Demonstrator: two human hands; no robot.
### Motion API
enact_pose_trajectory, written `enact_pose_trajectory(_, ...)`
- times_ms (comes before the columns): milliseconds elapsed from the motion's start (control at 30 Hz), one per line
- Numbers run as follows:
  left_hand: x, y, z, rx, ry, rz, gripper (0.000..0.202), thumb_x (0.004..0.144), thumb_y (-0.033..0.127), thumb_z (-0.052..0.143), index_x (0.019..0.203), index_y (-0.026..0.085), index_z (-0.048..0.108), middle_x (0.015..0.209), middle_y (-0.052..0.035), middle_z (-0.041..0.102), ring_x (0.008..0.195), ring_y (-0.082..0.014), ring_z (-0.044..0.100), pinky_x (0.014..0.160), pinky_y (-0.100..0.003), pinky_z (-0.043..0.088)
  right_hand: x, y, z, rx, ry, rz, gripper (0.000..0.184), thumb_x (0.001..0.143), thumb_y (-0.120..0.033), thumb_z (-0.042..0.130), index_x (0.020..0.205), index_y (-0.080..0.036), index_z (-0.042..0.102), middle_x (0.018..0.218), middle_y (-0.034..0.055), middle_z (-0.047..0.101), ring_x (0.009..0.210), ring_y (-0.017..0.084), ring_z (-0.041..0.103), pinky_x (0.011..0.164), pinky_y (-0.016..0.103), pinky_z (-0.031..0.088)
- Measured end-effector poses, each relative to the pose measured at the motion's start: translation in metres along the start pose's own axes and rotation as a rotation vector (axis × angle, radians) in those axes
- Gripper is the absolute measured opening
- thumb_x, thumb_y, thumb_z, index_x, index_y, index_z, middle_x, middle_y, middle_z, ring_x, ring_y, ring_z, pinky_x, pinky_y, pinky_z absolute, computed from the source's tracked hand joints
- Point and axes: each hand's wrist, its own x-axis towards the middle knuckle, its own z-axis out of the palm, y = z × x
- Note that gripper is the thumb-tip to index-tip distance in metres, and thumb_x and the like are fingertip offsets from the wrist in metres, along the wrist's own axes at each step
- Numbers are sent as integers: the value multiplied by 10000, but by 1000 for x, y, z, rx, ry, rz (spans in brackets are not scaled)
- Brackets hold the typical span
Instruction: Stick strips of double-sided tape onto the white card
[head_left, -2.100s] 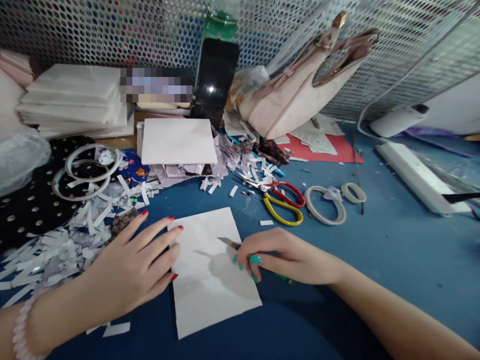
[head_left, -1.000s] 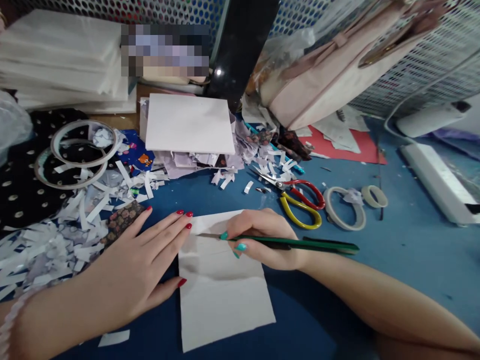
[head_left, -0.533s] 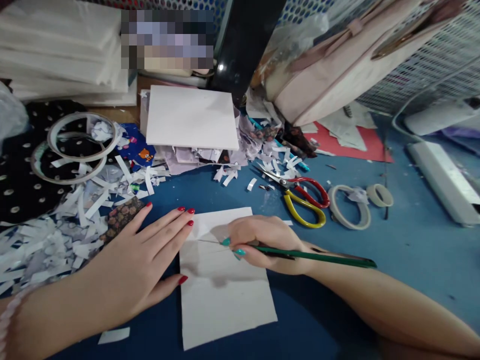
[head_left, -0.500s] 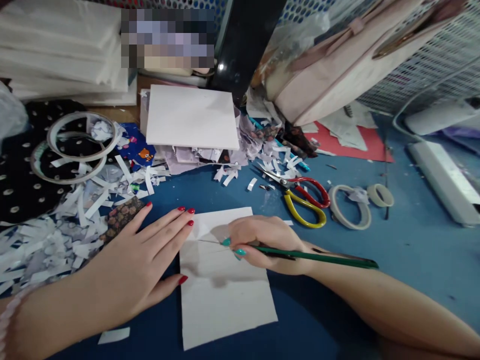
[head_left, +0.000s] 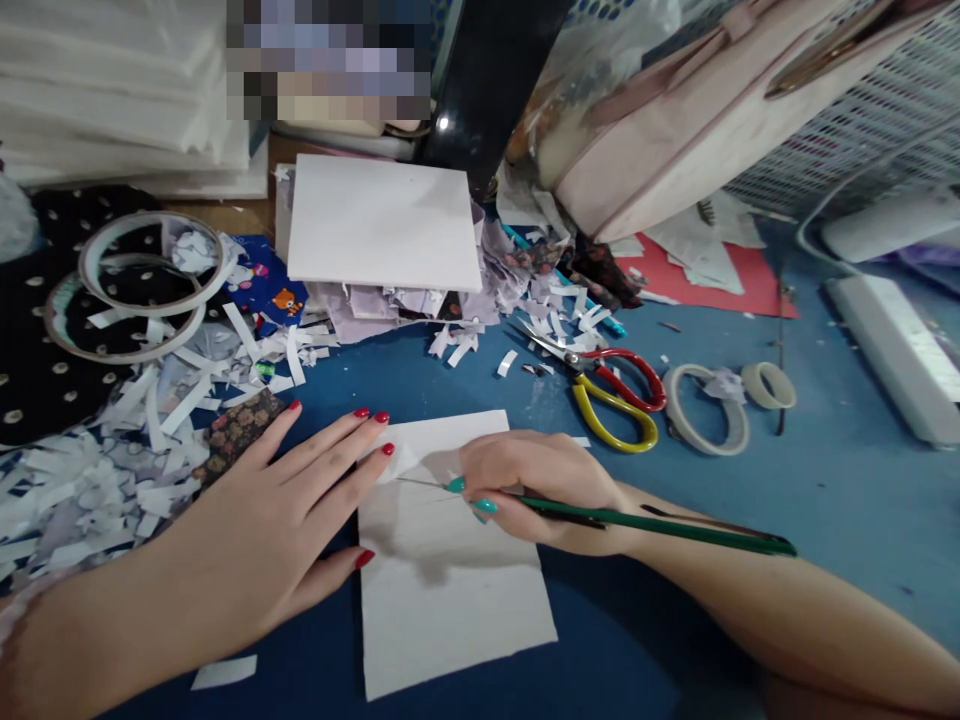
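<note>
A white rectangular sheet (head_left: pixel 450 620), perhaps thin board, lies on the blue tabletop in front of me. My left hand (head_left: pixel 292 520) is spread flat at its left side, fingertips and thumb reaching over the sheet's edge. My right hand (head_left: pixel 532 485) rests over the sheet and grips long dark green tweezers (head_left: pixel 697 532), their joined end lying back above my forearm. The thin metal tip points left, to a small white flap or piece (head_left: pixel 405 460) beside my left fingertips. Whether the tips pinch it I cannot tell.
Scissors (head_left: pixel 615 400) with red and yellow handles lie right of the sheet, beside tape rolls (head_left: pixel 709 410). Paper scraps (head_left: pixel 90 500) are heaped at left, near two large rings (head_left: pixel 150 265). White board (head_left: pixel 386 220) tops a stack behind; a pink bag (head_left: pixel 675 130) leans at back right.
The view has shifted slightly, so the background sits a little higher. The tweezers' rear end appears further right and lower. Both hands keep nearly the same places on the sheet.
</note>
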Motion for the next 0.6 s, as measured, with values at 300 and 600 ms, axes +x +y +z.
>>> enact_pose_trajectory(300,2,0,-2,24,0,17,475,1057,347,326,1455,138,480,1549,-99,455,1422,-256,422,1245,-444,102,-1,-2,-1,-81,13,-5,163,1033,-192,398,939,-212,530,712,9,636,680,120,627,660,212,510)
enact_pose_trajectory(600,2,1,-1,1,-5,-2,487,1037,359,385,1481,173,457,1506,-102,511,1386,-277,471,1228,-480,187,-1,-3,0,-128,13,26,144,1013,-172,414,945,-225,529,721,5,640,684,122,643,657,204,503)
